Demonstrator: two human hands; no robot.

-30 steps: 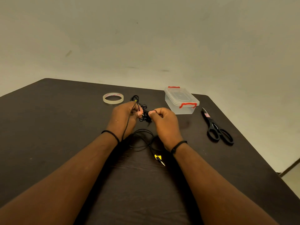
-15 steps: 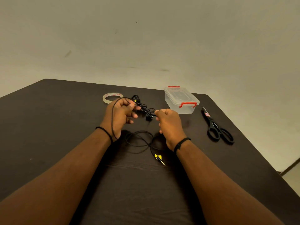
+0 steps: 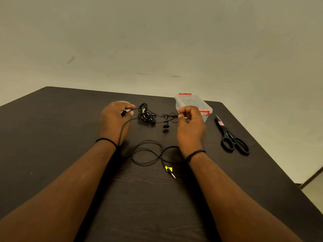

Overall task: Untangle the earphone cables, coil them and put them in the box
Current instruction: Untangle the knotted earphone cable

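A tangle of black earphone cables (image 3: 146,114) stretches between my two hands above the dark table (image 3: 52,137). My left hand (image 3: 114,120) pinches a strand at the tangle's left side, and a long cable runs down past its wrist. My right hand (image 3: 190,126) pinches a knotted strand at the right. A black earbud (image 3: 166,126) dangles between them. Loose cable loops (image 3: 148,152) lie on the table below, ending in a jack plug with a yellow tag (image 3: 170,171). The clear plastic box (image 3: 192,103) with red clips stands shut behind my right hand.
Black scissors (image 3: 230,137) lie on the table to the right of the box. A roll of clear tape (image 3: 123,102) is mostly hidden behind my left hand. The table's right edge runs diagonally past the scissors.
My hands have moved apart, the left one leftward and the right one rightward, drawing the tangle out into a longer line. The earbud now hangs free between them.
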